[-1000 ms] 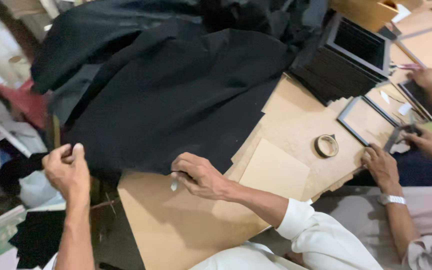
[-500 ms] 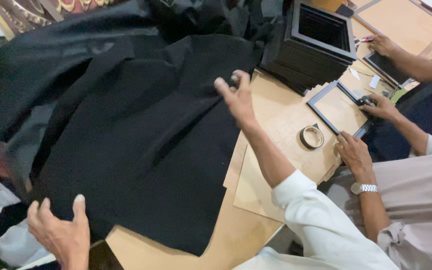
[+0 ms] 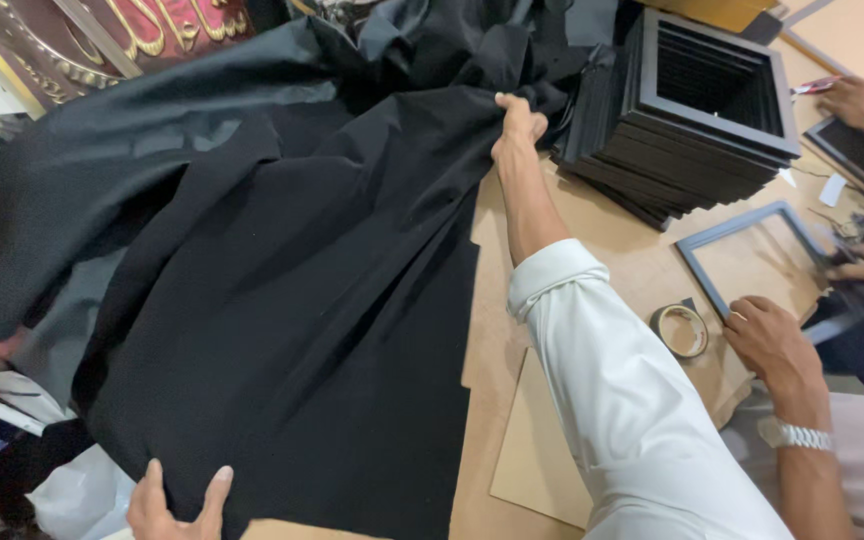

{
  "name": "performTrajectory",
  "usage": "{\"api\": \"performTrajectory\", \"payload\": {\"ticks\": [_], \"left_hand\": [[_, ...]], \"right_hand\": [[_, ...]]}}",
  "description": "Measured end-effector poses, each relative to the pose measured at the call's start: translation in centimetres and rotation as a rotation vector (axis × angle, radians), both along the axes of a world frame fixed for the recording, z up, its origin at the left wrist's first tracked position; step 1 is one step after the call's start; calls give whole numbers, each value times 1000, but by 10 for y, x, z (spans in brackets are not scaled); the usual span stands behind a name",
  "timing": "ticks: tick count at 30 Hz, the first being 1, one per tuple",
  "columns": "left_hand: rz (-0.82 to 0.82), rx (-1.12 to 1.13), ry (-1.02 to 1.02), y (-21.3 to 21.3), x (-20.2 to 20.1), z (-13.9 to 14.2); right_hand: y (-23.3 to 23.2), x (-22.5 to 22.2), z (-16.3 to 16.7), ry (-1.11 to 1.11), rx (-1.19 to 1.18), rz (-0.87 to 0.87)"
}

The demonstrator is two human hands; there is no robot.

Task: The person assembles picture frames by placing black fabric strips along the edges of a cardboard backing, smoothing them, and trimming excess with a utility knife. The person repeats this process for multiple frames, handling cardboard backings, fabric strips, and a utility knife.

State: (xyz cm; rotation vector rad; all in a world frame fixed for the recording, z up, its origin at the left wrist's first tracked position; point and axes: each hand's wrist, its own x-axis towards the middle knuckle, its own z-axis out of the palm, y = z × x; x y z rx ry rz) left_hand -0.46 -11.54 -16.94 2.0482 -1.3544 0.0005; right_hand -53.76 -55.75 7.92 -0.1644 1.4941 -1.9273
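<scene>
One large black cloth (image 3: 252, 300) covers most of the wooden surface (image 3: 592, 230), draped from its far edge down past the near edge toward the person. The right hand (image 3: 517, 125) is stretched out to the cloth's far right part, fingers curled shut on a pinch of fabric just beside the stack of black picture frames (image 3: 697, 110). The left hand (image 3: 177, 505) sits at the cloth's near hem, fingers spread and lying flat against the fabric; whether it actually grips the hem or only presses on it cannot be told from this view. Folds run diagonally between the two hands, and the far left of the cloth is still bunched and rumpled.

To spread it well, the judgement is that both hands should pull away from each other along that diagonal with even tension, lifting slightly so the fabric slides rather than drags, and keeping the right-hand corner from snagging on the frame stack.

Right of the cloth, a brown cardboard sheet (image 3: 537, 450) lies on the surface, and beyond it a roll of tape (image 3: 679, 330). Farther right still, a co-worker's hand (image 3: 772, 340) with a wristwatch (image 3: 795, 436) rests beside a single grey frame (image 3: 742, 225), and another co-worker's hand (image 3: 852, 100) shows near the stack's far side.
</scene>
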Motion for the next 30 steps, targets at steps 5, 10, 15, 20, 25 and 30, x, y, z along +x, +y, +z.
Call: {"api": "performTrajectory", "payload": {"ticks": [5, 10, 15, 20, 25, 30], "left_hand": [[92, 32, -35, -11, 15, -6], [-260, -337, -591, -19, 26, -6], [-112, -387, -174, -24, 25, -5], [-69, -257, -105, -13, 29, 4], [88, -301, -86, -22, 18, -2], [14, -338, -77, -30, 16, -3]], "right_hand": [[-28, -4, 6, 179, -141, -74], [-24, -14, 9, 609, -183, 283], [-10, -23, 0, 599, -46, 281], [-23, -31, -18, 667, 33, -40], [-39, -53, -23, 65, -174, 85], [-54, -55, -20, 412, -504, 478]]}}
